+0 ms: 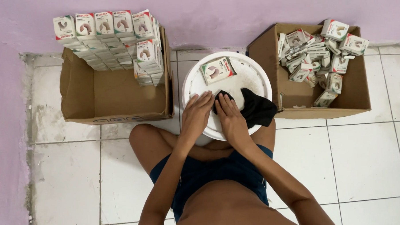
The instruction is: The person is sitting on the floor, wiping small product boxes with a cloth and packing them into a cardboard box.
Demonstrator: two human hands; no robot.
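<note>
Both hands rest flat on the white bucket lid (254, 76). The left hand (196, 111) holds nothing, and the right hand (230, 115) presses the black cloth (257, 108). A small box (217, 69) lies on the lid, just past the fingers.

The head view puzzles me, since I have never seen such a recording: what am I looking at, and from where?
The camera sits on a person's head and looks down at their own lap and arms. They sit on a tiled floor with a round white lid before them. One small box lies on it. Both hands rest flat there: the left hand on the lid, the right hand beside a black cloth. Neither has a grip on anything. The left carton holds neatly stacked boxes; the right carton holds a loose heap.
</note>
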